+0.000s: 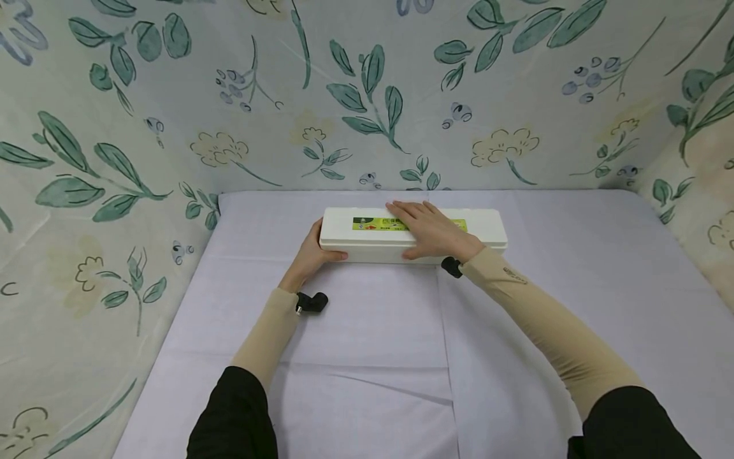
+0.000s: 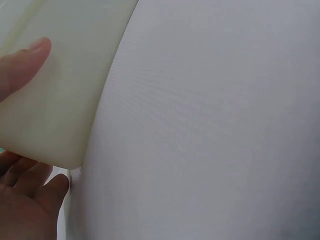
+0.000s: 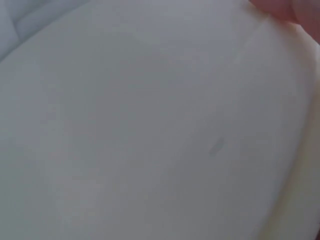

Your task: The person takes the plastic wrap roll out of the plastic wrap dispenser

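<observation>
A long white plastic box (image 1: 367, 254) with a flat lid lies crosswise on the table, a green and yellow printed label (image 1: 369, 224) on its top. My left hand (image 1: 312, 255) grips the box's left end, thumb on the front wall and fingers round the end. The left wrist view shows that thumb (image 2: 27, 65) against the smooth pale wall. Across the lid lies my right hand (image 1: 438, 233), hiding part of the label; its fingers reach the back edge and its thumb is on the front wall. Pale plastic fills most of the right wrist view.
A white cloth (image 1: 367, 331) with fold creases covers the table. Behind it and at the left hangs a curtain (image 1: 275, 127) printed with leaves and flowers. Small black wrist cameras sit on both of my forearms.
</observation>
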Action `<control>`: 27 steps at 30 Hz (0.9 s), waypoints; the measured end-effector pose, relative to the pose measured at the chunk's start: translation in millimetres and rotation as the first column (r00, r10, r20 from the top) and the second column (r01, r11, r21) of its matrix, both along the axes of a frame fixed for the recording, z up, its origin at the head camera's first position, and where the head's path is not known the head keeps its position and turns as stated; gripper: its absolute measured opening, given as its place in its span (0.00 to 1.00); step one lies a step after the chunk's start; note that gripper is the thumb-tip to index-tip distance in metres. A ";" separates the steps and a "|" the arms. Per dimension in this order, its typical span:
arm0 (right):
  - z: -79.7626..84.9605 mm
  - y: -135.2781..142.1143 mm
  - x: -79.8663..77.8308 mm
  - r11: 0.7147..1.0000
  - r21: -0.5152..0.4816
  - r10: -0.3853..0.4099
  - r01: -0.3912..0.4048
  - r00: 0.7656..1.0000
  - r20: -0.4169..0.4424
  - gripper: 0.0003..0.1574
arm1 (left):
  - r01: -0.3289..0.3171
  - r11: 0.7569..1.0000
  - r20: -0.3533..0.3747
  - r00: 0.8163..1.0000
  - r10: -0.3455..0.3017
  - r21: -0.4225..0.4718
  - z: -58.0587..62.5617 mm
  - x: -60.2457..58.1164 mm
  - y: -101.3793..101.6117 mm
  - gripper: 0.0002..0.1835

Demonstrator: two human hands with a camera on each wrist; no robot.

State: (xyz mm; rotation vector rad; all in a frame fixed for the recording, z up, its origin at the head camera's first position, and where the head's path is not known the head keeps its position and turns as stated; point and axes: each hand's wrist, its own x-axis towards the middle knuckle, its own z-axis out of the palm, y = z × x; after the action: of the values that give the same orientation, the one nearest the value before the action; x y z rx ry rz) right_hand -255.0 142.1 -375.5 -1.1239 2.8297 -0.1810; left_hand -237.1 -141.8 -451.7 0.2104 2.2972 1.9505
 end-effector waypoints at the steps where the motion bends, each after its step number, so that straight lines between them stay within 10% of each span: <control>1: 0.7 -0.9 0.4 1.000 0.010 -0.003 0.003 1.000 -0.001 0.66 | 0.000 1.000 -0.002 1.000 0.000 0.000 -0.2 -0.2 0.0 0.57; 16: 8.1 -22.9 9.2 0.984 0.166 -0.051 0.057 0.998 -0.043 0.63 | 0.037 0.999 0.009 0.999 -0.037 -0.026 25.7 13.7 1.2 0.55; 27: 0.4 -41.0 21.1 0.972 0.153 -0.157 0.178 0.978 -0.137 0.56 | -0.007 0.997 -0.032 0.999 0.004 -0.072 -3.3 -1.9 -2.8 0.57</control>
State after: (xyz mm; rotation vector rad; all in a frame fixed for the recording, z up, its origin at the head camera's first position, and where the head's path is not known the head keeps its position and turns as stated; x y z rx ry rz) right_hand -233.9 101.0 -375.1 -0.8922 2.9828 0.1151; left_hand -239.1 -144.6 -455.1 0.2302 2.3855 1.8764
